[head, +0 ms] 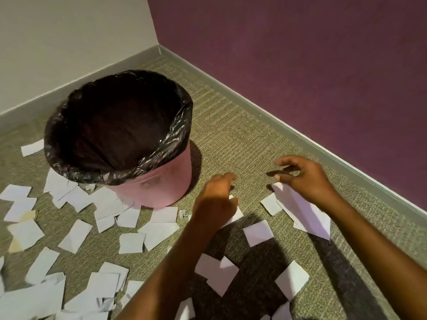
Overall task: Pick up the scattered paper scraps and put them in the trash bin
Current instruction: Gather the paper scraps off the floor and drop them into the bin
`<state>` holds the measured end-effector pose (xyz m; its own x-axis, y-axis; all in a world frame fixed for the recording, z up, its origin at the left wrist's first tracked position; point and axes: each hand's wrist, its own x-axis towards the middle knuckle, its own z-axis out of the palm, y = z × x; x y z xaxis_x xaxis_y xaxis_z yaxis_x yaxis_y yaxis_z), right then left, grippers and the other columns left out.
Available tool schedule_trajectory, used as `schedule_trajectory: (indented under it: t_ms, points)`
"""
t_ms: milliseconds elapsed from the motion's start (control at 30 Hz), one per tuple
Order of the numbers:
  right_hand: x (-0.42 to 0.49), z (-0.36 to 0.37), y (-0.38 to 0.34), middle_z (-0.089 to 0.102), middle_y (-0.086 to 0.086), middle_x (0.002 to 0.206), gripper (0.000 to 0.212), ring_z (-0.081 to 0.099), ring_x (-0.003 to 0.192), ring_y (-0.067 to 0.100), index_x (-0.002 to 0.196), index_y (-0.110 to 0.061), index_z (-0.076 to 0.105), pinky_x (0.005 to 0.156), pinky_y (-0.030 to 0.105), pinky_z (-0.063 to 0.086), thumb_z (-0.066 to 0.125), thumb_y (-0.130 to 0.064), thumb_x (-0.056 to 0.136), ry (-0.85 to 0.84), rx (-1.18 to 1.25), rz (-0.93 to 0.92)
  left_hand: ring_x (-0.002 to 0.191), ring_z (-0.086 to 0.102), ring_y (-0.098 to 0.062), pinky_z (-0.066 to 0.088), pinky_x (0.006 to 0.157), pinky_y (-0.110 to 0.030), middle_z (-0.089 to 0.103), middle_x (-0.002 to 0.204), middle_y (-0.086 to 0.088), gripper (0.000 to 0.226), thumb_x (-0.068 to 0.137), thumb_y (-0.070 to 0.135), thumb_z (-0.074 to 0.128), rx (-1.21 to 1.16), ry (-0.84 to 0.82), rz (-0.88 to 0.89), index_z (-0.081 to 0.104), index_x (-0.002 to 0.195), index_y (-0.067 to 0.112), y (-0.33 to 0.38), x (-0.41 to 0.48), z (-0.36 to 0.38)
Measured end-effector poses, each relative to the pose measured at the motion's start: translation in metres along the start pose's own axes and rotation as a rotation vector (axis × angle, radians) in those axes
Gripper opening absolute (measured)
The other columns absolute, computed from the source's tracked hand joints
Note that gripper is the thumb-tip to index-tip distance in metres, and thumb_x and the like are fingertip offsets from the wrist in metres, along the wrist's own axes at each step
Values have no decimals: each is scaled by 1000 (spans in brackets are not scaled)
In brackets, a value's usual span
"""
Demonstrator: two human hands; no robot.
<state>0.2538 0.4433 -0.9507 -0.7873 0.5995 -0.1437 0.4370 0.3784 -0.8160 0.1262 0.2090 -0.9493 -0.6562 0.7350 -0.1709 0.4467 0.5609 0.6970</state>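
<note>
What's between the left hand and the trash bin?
Head view: bare carpet in the bin's shadow separates the left hand from the trash bin; a tiny crumpled scrap sits at the gap's near edge.

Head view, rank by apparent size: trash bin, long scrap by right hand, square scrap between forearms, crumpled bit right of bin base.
1. trash bin
2. long scrap, partly covered but still clearly second
3. square scrap
4. crumpled bit
No close calls; every gap is clear.
</note>
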Motion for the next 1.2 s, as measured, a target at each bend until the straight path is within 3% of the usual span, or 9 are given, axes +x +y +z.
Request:
schedule_trajectory:
  t_ms: [133, 200, 300, 533, 700, 767, 900, 1000, 1200]
  points:
    - [-7, 0, 42, 60, 2, 145, 88, 56, 135, 29, 147, -29, 63, 106, 47, 51, 102, -38, 69, -188, -404, 94, 115, 60, -38, 59, 86, -53, 63, 119, -8, 67, 68, 19, 91, 239, -10, -44, 65, 129, 13, -37, 0, 35]
    - [-13, 1, 57, 45, 7, 157, 118, 41, 145, 33, 162, -32, 41, 109, 55, 48, 102, -52, 62, -230, -610, 158, 121, 57, -34, 60, 86, -50, 59, 126, -4, 75, 68, 30, 93, 366, -7, -65, 61, 134, 19, -42, -1, 45]
    - [-23, 5, 69, 27, 3, 165, 130, 27, 151, 32, 167, -36, 21, 107, 61, 49, 96, -63, 64, -243, -806, 173, 126, 51, -26, 56, 90, -45, 53, 134, -1, 81, 71, 47, 90, 514, -4, -79, 53, 140, 25, -43, -5, 52]
    - [-23, 3, 75, 36, 10, 159, 109, 35, 144, 34, 167, -28, 29, 109, 54, 49, 92, -47, 80, -211, -746, 111, 120, 52, -25, 53, 89, -45, 59, 123, 2, 69, 69, 44, 91, 474, 36, -96, 57, 126, 24, -49, 0, 56]
    - [-29, 3, 69, 44, 10, 153, 91, 41, 138, 37, 162, -24, 33, 107, 54, 49, 82, -38, 87, -227, -723, 84, 114, 55, -24, 49, 88, -39, 66, 113, 6, 45, 77, 43, 87, 400, 21, -61, 64, 114, 32, -49, 2, 56]
    - [-29, 1, 69, 52, 10, 146, 84, 48, 131, 36, 158, -21, 40, 103, 50, 50, 80, -33, 85, -235, -699, 75, 114, 54, -25, 51, 88, -39, 62, 114, 3, 40, 78, 39, 86, 386, 31, -47, 66, 111, 31, -48, 1, 56]
    - [-27, -11, 67, 69, 9, 109, 49, 65, 99, 32, 137, -9, 61, 82, 43, 54, 71, -7, 89, -141, -470, 88, 113, 57, -30, 54, 89, -41, 61, 121, -6, 55, 76, 22, 87, 402, 94, -51, 61, 124, 18, -46, 3, 61]
    - [-31, -18, 65, 71, -5, 99, 52, 67, 88, 18, 143, -18, 64, 70, 27, 48, 67, -2, 94, -65, -346, 159, 105, 62, -31, 49, 82, -40, 68, 112, -6, 53, 72, 16, 91, 387, 144, -56, 65, 118, 18, -48, 9, 59]
    - [-36, -15, 77, 75, -4, 103, 37, 72, 96, 22, 130, -15, 73, 82, 30, 49, 74, -6, 95, 69, -243, 178, 99, 64, -36, 43, 81, -42, 76, 99, -8, 43, 75, 9, 90, 396, 137, 7, 67, 111, 10, -46, 14, 57]
